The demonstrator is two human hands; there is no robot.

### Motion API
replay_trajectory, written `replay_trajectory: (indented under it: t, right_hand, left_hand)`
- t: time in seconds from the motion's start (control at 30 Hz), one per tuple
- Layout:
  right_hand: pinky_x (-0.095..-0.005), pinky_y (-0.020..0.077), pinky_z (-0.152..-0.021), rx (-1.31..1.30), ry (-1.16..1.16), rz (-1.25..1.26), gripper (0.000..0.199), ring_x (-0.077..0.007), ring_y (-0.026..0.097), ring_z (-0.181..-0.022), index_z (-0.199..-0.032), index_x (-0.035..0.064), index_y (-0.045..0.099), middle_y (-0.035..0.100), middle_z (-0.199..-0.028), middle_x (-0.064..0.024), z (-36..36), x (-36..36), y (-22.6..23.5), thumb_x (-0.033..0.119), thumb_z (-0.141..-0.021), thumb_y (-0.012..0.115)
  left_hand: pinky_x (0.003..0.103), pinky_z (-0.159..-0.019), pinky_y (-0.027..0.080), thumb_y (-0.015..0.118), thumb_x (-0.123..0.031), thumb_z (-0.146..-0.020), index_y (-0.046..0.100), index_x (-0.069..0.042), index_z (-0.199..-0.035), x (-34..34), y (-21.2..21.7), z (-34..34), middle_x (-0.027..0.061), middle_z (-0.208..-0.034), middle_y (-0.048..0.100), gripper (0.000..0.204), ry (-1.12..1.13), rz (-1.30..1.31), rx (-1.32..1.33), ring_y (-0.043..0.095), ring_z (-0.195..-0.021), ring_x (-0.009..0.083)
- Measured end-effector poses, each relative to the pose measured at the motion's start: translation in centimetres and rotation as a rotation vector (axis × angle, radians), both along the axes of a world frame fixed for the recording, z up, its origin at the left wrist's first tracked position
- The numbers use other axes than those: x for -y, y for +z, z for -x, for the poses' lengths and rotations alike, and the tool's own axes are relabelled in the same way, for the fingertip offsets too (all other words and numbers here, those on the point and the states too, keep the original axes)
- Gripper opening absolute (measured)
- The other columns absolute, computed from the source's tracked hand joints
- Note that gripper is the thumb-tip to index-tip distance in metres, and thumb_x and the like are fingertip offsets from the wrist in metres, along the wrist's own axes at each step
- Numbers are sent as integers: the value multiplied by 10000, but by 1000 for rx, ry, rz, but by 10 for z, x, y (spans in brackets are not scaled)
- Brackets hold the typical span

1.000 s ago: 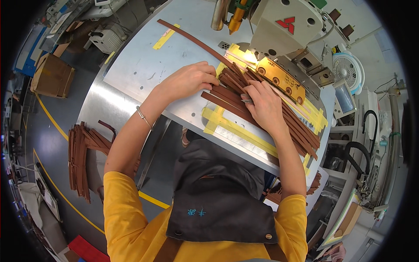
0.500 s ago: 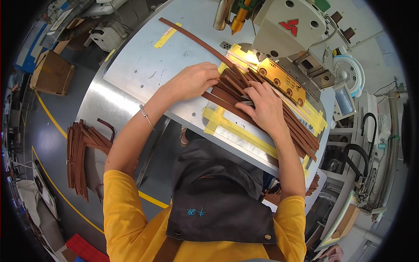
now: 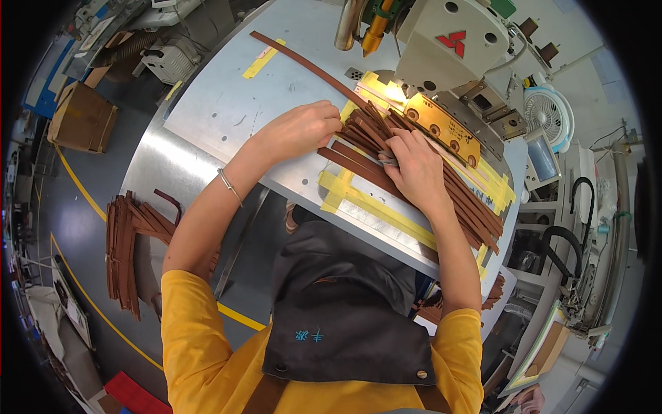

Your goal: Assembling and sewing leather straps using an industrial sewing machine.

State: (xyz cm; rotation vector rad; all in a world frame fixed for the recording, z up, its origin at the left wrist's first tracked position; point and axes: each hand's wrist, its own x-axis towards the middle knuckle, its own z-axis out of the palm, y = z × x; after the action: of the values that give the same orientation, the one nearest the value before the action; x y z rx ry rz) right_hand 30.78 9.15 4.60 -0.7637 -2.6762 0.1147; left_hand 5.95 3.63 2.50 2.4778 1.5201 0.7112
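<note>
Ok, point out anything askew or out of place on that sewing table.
One long brown strap lies apart from the strap pile under both hands, slanting across the metal table toward the machine. A second bundle of straps hangs off to the left. Nothing looks spilled or damaged.

Steel table (image 3: pixel 227 117): brown leather strips (image 3: pixel 414 165), yellow tape (image 3: pixel 372 203).

A cardboard box (image 3: pixel 81 117) sits on the floor at far left. A small white fan (image 3: pixel 549 114) stands right of the sewing machine (image 3: pixel 452 52). Yellow tape (image 3: pixel 263 59) marks the metal bench (image 3: pixel 227 110).
</note>
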Motion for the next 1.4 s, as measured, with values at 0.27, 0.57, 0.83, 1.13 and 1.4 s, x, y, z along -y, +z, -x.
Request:
replay_trajectory:
  t: [0.27, 0.57, 0.83, 1.13, 1.4]
  right_hand:
    - [-355, 514, -693, 10, -6, 4, 239, -251, 578, -965, -920, 58, 607, 610, -1096, -61, 2, 5, 4, 152, -735, 727]
    - [-373, 503, -705, -38, 11, 59, 246, -268, 571, -954, -940, 49, 576, 595, -1024, -66, -4, -9, 0, 155, -765, 712]
    - [-387, 453, -731, -75, -20, 195, 236, -299, 562, -883, -951, 30, 558, 573, -902, -97, -6, -10, 5, 197, -828, 670]
    - [-400, 446, -720, -59, -25, 201, 230, -310, 556, -854, -936, 26, 544, 561, -856, -115, -5, -10, 7, 198, -839, 661]
    - [-398, 456, -727, -82, -2, 157, 241, -311, 567, -875, -966, 29, 561, 573, -882, -114, -6, -10, 6, 196, -830, 669]
  left_hand:
    - [267, -698, 520, 635, 49, -780, 641, 18, -870, 7, 6, -7, 75, -877, 626, 95, 157, 166, 488, 616, -786, 165]
    - [281, -782, 494, 677, -15, -798, 650, 7, -902, 17, -6, -15, 61, -888, 606, 109, 151, 178, 620, 596, -823, 173]
    - [348, -783, 497, 657, -61, -815, 656, 4, -897, 19, -10, -18, 93, -898, 588, 104, 16, -76, 123, 588, -879, 253]
    - [376, -671, 509, 646, -43, -793, 598, -34, -819, 4, -16, -25, 81, -857, 560, 56, 189, -136, 244, 594, -806, 266]
    - [367, -711, 506, 658, -17, -767, 587, -12, -796, 1, -14, -21, 83, -815, 574, 77, 136, -150, 261, 580, -841, 262]
